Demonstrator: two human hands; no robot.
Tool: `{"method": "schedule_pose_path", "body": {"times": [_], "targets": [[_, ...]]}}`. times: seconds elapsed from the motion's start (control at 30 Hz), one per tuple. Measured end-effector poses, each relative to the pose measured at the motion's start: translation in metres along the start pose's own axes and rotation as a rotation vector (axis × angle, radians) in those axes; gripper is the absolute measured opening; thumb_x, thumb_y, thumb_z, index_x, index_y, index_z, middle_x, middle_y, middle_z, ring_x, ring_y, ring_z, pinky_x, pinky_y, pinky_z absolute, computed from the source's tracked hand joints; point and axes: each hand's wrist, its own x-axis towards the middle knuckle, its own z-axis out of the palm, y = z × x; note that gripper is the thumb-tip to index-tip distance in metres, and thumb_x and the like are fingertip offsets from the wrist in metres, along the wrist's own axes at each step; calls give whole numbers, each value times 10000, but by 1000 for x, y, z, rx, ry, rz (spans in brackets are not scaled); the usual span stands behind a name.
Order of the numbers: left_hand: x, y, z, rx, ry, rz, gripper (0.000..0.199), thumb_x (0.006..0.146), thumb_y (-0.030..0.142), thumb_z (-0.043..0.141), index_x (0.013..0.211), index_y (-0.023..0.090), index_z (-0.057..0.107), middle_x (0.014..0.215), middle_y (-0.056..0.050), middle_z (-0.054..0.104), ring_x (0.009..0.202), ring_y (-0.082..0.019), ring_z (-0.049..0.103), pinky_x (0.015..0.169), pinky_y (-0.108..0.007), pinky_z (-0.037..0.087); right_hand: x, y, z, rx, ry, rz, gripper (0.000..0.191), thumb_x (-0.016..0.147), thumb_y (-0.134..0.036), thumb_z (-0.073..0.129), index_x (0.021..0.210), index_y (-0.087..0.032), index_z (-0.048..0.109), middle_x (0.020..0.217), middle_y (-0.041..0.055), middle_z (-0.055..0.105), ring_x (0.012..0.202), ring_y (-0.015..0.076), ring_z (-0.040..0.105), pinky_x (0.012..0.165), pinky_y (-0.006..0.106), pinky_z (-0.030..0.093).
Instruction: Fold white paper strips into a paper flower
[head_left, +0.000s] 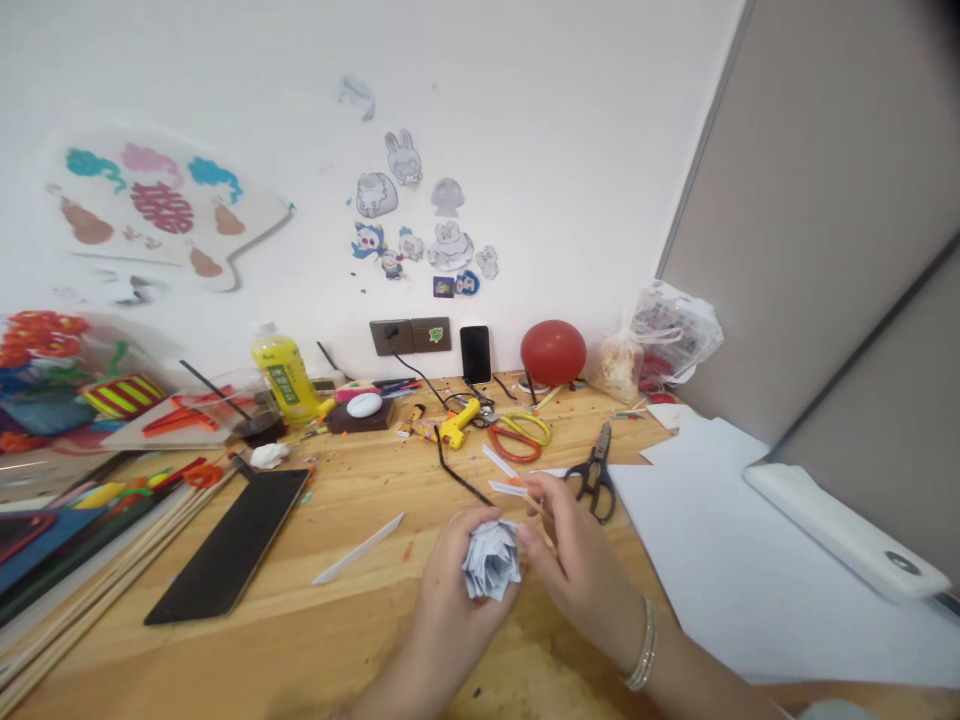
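My left hand (457,590) is closed around a white paper flower (492,562) made of layered, pointed petals, its open top tilted toward me. My right hand (574,560) is beside it, thumb at the petals' right edge. Between its fingers shows what looks like a thin wooden stick (537,506), mostly hidden by the hand. Just beyond lie white paper strips (498,463). Black-handled scissors (598,478) rest to the right of the hand. A single paper strip (358,549) lies left of my left hand.
Behind are a yellow glue gun (459,424), red-and-yellow scissors (517,440), a phone (475,354) and a red balloon (553,351). White paper sheets (720,560) and a long white device (844,530) are at right. A black board (225,550), wooden rods (112,590) and a bottle (285,375) are at left.
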Motion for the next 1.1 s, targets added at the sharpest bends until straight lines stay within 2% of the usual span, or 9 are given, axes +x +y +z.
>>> {"method": "schedule_pose_path", "body": {"times": [0.13,0.23,0.4,0.5,0.6,0.7,0.87,1.0,1.1], "targets": [[1,1,0,15,2,-29,350,678,144,566,1019,188,501,945,-78,615,850,-204,605,731,-339,497,1,0,2,-173,12,-121,150,882,-227,363,903,-167,499,807,75,594,711,186,576,618,299,477],[1,2,0,15,0,-37,350,682,149,569,1024,187,500,957,-81,616,863,-204,604,743,-343,496,1,-1,4,-254,14,-209,269,917,-219,296,793,-175,531,716,61,590,652,177,568,591,297,477],[0,1,1,-2,2,-49,358,682,142,564,1033,183,502,968,-85,619,872,-208,603,759,-354,491,-4,-3,7,-281,43,-290,304,927,-208,284,956,-153,582,775,87,649,731,195,601,655,320,491],[0,1,2,-6,4,-49,368,678,141,563,1038,183,499,983,-88,616,888,-209,601,763,-352,490,-4,-5,7,-166,1,-197,270,922,-221,319,987,-173,576,813,68,669,727,175,619,631,283,493],[0,2,2,4,4,-54,350,690,162,567,1032,185,498,968,-84,615,883,-205,600,754,-346,493,-1,-7,5,-68,-16,-100,242,915,-240,359,865,-181,588,737,33,666,645,146,617,567,240,477],[1,2,1,7,5,-54,342,689,169,571,1023,188,503,959,-81,616,873,-205,601,751,-348,493,1,-5,3,-125,-32,-153,305,925,-261,338,786,-187,600,677,29,655,602,147,604,545,243,460],[0,0,1,-1,-2,-55,357,681,156,571,1030,188,502,965,-83,614,870,-203,601,748,-345,494,0,-1,2,-173,-63,-279,340,938,-251,295,818,-186,606,711,48,653,638,159,600,587,270,479],[0,-2,1,3,3,-61,359,683,154,564,1035,183,495,964,-87,613,868,-206,603,743,-345,498,0,1,2,-85,-67,-338,234,921,-234,350,923,-163,573,837,83,651,779,174,608,686,299,501],[0,-2,1,6,2,-59,346,696,165,562,1034,183,487,971,-87,608,879,-204,601,750,-341,498,2,1,1,18,-60,-285,144,882,-179,424,912,-179,564,834,58,631,800,159,596,704,287,491]]}}
